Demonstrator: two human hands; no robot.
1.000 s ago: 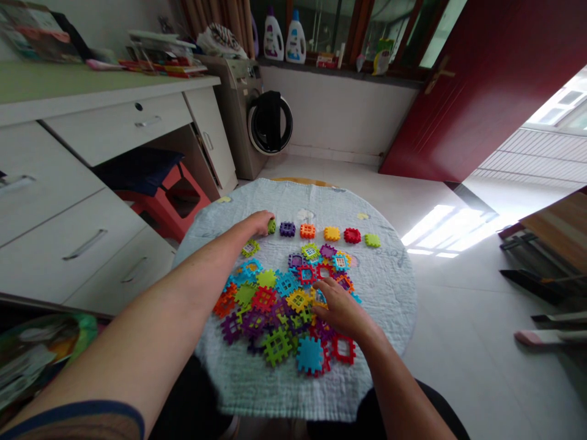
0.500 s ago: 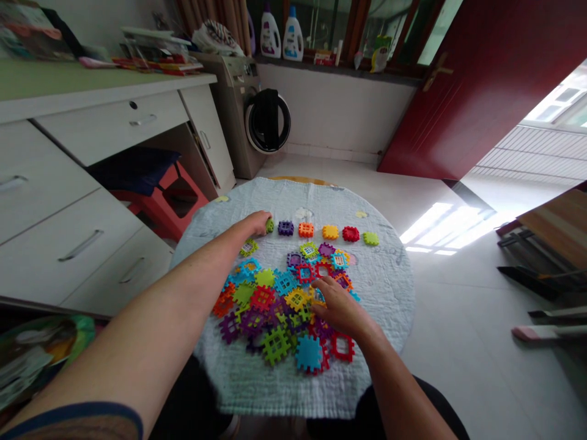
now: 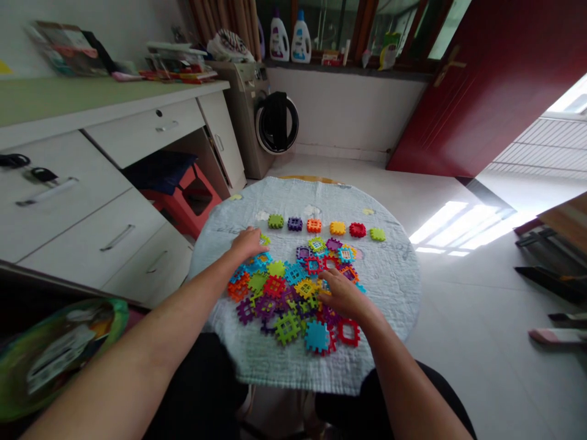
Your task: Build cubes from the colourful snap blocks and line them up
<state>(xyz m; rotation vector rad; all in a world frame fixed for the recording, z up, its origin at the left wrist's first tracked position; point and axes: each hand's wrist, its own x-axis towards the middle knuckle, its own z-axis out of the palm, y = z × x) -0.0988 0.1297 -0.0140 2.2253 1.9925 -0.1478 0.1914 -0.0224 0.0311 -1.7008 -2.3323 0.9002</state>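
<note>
A round table under a pale blue quilted cloth carries a heap of coloured interlocking square tiles. Behind the heap runs a row of single tiles: green, purple, orange, yellow, red, green. My left hand rests at the heap's far left, fingers curled on a yellow-green tile. My right hand lies flat on the heap's right side, fingers stretched out, holding nothing.
White desk drawers stand to the left, with a red stool under the desk. A washing machine is behind the table, and a dark red door stands at the right. Tools lie on the floor at the far right.
My left hand let go of the green tile at the left end of the row and drew back to the yellow-green tile by the heap. My right hand barely moved.
</note>
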